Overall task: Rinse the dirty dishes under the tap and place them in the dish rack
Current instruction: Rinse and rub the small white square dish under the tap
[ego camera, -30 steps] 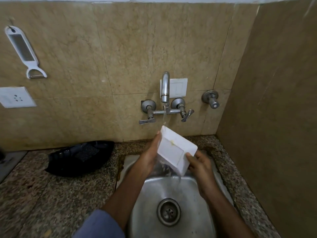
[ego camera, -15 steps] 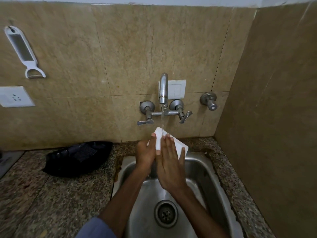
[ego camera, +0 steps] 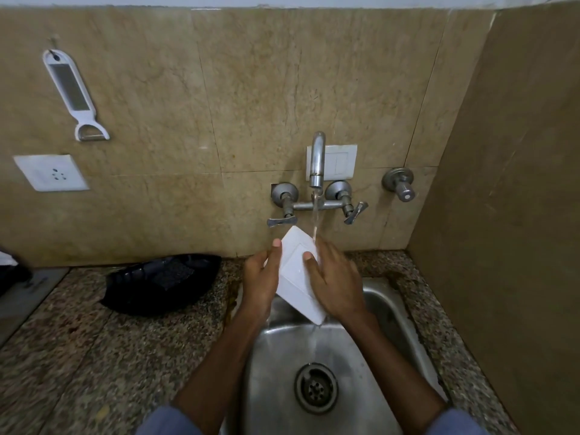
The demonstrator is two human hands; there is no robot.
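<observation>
A white square dish (ego camera: 293, 277) is held tilted over the steel sink (ego camera: 383, 312), under the running tap (ego camera: 317, 158). My left hand (ego camera: 262, 277) grips its left edge, thumb along the rim. My right hand (ego camera: 334, 277) lies over the dish's right side with the thumb pressed on its face; the fingers behind are hidden. Water falls onto the right hand and the dish's upper edge and runs off the lower corner toward the drain (ego camera: 316, 387).
A black tray-like rack (ego camera: 163, 282) sits on the speckled granite counter (ego camera: 94, 356) left of the sink. A white peeler (ego camera: 73, 95) and a socket (ego camera: 51, 172) are on the tiled wall. A side wall (ego camera: 508, 215) closes the right.
The dish has been turned and lowered so more of its white face shows. My right hand has shifted from covering the front to the dish's right side.
</observation>
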